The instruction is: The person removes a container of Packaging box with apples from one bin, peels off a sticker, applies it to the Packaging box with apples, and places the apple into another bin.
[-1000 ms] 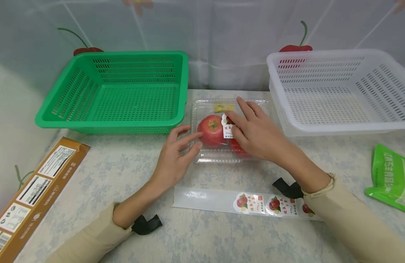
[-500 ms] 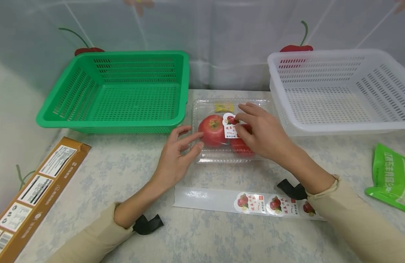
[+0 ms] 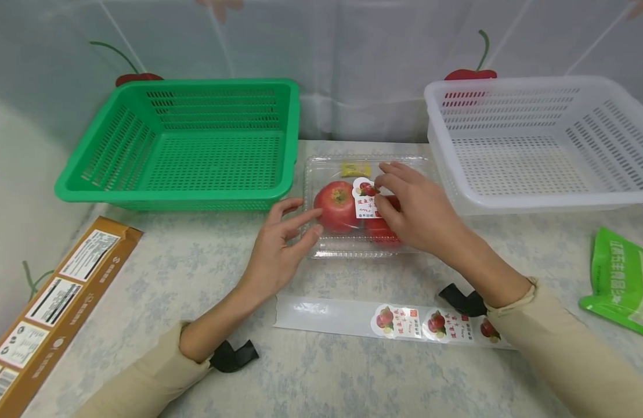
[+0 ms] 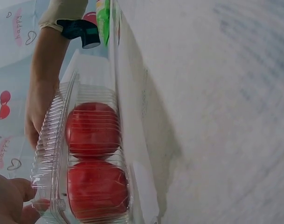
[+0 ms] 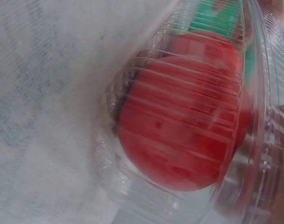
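Hands at a clear plastic container (image 3: 334, 254), which is sitting at the middle of the table, between two baskets and towards the far side. The container is enclosing red apples (image 3: 334, 213), one on the left and one on the right in the head view; the left wrist view is showing them side by side behind the ribbed wall. A yellow packet (image 3: 356, 169) is lying at its far side. A white printed label (image 3: 364, 206) is resting over the top, partly covering the right apple. The left hand (image 3: 273, 255) is touching the container's left edge with loosely extended, parted fingers. The right hand (image 3: 418, 209) is bending its thumb and forefinger to the label's right edge; whether they are pinching it or merely touching it cannot be told.

Nearer, a backing strip (image 3: 321, 316) is lying crosswise, bearing more labels on its right part. A green basket (image 3: 180, 198) is standing at far left, a white basket (image 3: 551, 203) at far right. A long brown box (image 3: 57, 316) is lying on the left, and a green pouch (image 3: 621, 284) is lying at the right edge.
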### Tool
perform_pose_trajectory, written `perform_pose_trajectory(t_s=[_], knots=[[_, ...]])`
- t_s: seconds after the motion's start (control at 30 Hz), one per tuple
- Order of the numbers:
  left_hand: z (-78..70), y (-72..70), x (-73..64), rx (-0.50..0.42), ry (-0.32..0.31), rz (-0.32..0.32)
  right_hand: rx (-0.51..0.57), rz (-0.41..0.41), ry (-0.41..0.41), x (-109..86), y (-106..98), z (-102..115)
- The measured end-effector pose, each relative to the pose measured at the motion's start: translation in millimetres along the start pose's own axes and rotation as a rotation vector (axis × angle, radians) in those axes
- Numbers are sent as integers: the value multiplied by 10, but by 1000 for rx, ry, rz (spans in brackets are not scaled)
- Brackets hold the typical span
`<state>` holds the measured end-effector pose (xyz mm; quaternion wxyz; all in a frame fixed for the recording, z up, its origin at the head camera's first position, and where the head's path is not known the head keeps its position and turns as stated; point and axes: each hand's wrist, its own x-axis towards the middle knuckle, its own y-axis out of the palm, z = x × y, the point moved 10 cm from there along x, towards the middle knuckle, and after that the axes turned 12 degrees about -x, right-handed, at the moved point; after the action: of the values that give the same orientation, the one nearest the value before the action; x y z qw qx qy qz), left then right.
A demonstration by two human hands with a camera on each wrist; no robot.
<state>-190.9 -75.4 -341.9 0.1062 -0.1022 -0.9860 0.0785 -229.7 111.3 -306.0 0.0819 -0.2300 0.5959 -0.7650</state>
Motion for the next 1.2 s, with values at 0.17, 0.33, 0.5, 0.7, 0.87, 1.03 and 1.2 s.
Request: perform_pose_trajectory(t_s=[0.17,0.33,0.5,0.7,0.87,1.03,1.2], knots=[[1,-2,5,-2,-7,1,-34,38,-7,1,35,11],[3,-1,2,-2,-6,1,29,-2,-7,-29,-22,2],[14,1,-2,-1,-10,3,29,-38,-78,-24,-70,56],[0,2,6,43,-7,17,123,-177,-117,-26,-186,41],[-18,-4,0,64,2,21,87,-187,-156,-68,-180,73],[-7,11,5,58,3,29,109,-234,-176,-77,-226,87],[-13,19,5,62,6,29,152,-206,-91,-103,-252,-8]])
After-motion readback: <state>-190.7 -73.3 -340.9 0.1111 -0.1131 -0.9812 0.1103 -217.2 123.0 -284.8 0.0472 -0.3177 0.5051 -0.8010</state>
